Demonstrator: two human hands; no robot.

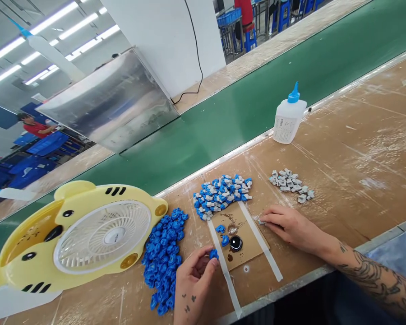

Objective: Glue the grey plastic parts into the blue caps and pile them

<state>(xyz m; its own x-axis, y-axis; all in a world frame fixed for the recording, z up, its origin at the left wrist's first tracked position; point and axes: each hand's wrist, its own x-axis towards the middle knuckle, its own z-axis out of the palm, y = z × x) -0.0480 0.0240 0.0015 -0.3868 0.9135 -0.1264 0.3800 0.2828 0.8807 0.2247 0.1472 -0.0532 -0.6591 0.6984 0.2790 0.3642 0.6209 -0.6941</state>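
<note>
Between the thumb and fingers of my left hand (196,282) is a small blue plastic part (214,254). My right hand (292,228) pinches a small grey part (261,222), mostly covered by the fingertips, low over the table. A cardboard sheet (248,259) held with tape strips lies between my hands. On it are two loose blue parts (224,240) and a round dark pool of liquid (236,243). Beside my left hand is a heap of blue parts (164,257). Grey parts (291,184) lie beyond my right hand. Joined blue-and-grey pieces (221,194) are piled behind the cardboard.
A yellow animal-shaped fan (84,234) lies at the left. A white squeeze bottle (288,117) with a blue nozzle stands at the back right. Behind the brown table (365,180) runs a green belt (230,115). A person in red (37,127) is far off.
</note>
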